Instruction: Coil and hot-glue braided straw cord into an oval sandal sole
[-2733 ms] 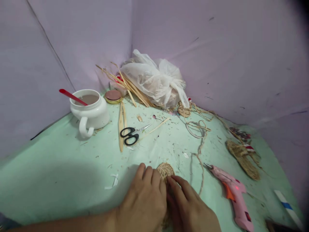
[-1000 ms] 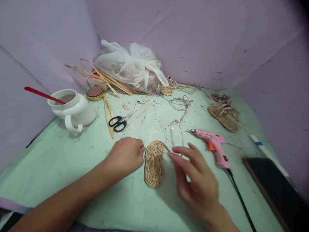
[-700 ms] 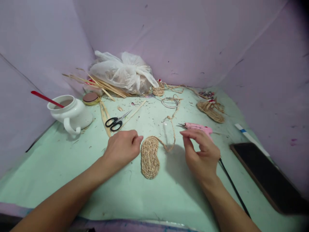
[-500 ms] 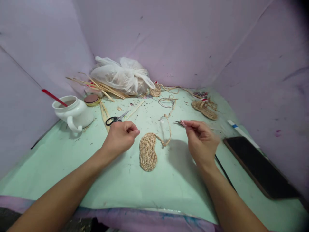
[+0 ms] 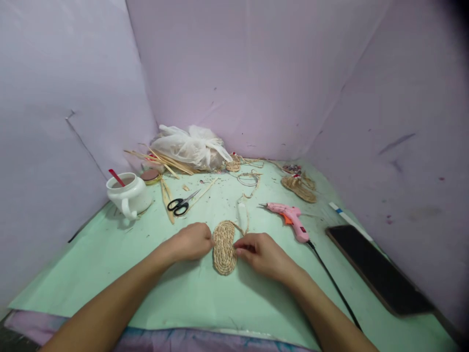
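Observation:
A small sole-shaped piece of coiled straw braid (image 5: 224, 252) lies between my hands. My left hand (image 5: 194, 241) is closed, its fingertips at the piece's left edge. From the other side, my right hand (image 5: 261, 253) pinches the right edge between thumb and fingers. A loose length of braid (image 5: 247, 222) trails from the top of the piece toward the back. A pink glue gun (image 5: 289, 217) with an orange trigger lies to the right, beyond my right hand, its nozzle pointing left. Black-handled scissors (image 5: 180, 205) lie partly open past my left hand.
At left stands a white mug (image 5: 126, 195) with a red stick in it. A white plastic bag (image 5: 192, 146) and straw strips (image 5: 170, 161) are at the back. Another straw sole (image 5: 298, 188) lies back right. A black phone (image 5: 377, 269) sits at right beside the glue gun's cord (image 5: 335, 283).
My right hand has let go of the glue gun, which now lies on the table, and has come to the straw sole. My left hand has moved to the sole's left edge. The view has tilted up.

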{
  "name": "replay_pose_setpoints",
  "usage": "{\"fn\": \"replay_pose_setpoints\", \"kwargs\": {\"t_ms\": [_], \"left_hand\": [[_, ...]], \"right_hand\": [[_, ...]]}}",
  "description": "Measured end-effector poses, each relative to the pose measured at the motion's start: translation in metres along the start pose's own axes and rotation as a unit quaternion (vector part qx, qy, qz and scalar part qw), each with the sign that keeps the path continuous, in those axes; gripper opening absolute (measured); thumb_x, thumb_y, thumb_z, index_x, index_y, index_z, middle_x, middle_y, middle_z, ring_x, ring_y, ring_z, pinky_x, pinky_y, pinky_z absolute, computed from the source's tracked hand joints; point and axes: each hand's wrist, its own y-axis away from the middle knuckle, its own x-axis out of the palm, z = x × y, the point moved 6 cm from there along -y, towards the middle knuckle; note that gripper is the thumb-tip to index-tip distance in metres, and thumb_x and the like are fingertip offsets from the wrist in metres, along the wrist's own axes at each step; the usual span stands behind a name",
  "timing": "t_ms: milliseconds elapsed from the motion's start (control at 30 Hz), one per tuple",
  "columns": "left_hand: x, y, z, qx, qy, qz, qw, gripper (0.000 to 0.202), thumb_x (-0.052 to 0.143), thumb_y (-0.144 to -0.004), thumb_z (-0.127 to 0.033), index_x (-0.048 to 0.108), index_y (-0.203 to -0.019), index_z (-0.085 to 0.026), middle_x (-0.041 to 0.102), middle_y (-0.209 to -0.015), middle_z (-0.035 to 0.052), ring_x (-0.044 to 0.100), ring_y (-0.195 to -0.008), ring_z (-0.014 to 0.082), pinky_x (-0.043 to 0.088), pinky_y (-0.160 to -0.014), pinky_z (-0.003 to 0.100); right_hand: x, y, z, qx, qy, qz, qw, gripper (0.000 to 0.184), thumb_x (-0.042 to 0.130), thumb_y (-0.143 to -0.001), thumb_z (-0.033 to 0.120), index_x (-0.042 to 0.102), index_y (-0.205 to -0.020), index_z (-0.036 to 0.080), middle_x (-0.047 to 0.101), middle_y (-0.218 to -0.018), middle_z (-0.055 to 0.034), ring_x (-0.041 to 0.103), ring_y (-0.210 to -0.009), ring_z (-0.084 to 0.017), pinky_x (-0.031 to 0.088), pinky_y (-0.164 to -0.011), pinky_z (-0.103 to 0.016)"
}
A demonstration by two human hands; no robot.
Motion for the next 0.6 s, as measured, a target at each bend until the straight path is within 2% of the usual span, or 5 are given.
{"fn": "replay_pose_setpoints", "kwargs": {"t_ms": [233,367,433,533,600], "left_hand": [[0.021,0.000,-0.007,0.019,0.028,-0.003,0.999,0.027,0.040,-0.074,-0.025,0.048,-0.049,-0.017,0.039,-0.047,-0.0027,0.040,-0.048,0.0129,0.026,-0.047,0.025],[0.031,0.000,-0.011,0.028,0.060,0.043,0.997,0.022,0.041,-0.071,-0.019,0.045,-0.049,-0.019,0.041,-0.047,-0.0032,0.044,-0.050,0.0131,0.028,-0.046,0.023],[0.028,0.001,-0.012,0.035,0.058,0.051,0.996,0.023,0.041,-0.071,-0.018,0.046,-0.049,-0.019,0.047,-0.049,-0.0023,0.047,-0.051,0.0136,0.030,-0.048,0.023],[0.016,-0.001,-0.009,0.032,0.030,0.017,0.999,0.027,0.040,-0.079,-0.025,0.051,-0.054,-0.019,0.056,-0.054,0.0005,0.053,-0.055,0.0165,0.035,-0.054,0.026],[0.010,-0.005,-0.001,0.012,0.044,-0.015,0.999,0.024,0.039,-0.082,-0.029,0.057,-0.067,-0.021,0.060,-0.059,0.0009,0.056,-0.059,0.0186,0.038,-0.056,0.027]], "right_hand": [[0.007,0.007,0.013,0.055,0.087,-0.040,0.994,0.017,0.058,-0.080,0.033,0.067,-0.079,0.018,0.060,-0.074,-0.0030,0.057,-0.065,-0.018,0.039,-0.060,-0.028],[0.006,0.005,0.013,0.080,0.140,-0.077,0.984,0.039,0.069,-0.068,0.040,0.062,-0.099,0.016,0.059,-0.094,-0.0092,0.057,-0.084,-0.027,0.043,-0.070,-0.038],[0.007,0.002,0.010,0.076,0.139,-0.088,0.984,0.041,0.070,-0.067,0.035,0.060,-0.102,0.016,0.058,-0.100,-0.0106,0.055,-0.090,-0.028,0.044,-0.075,-0.041],[0.008,0.001,0.003,0.090,0.117,-0.107,0.983,0.040,0.069,-0.066,0.034,0.059,-0.102,0.017,0.057,-0.101,-0.0109,0.054,-0.089,-0.028,0.045,-0.075,-0.043],[0.009,0.002,0.002,0.084,0.104,-0.127,0.983,0.040,0.068,-0.066,0.032,0.058,-0.101,0.017,0.057,-0.100,-0.0105,0.052,-0.089,-0.028,0.044,-0.076,-0.044]]}}
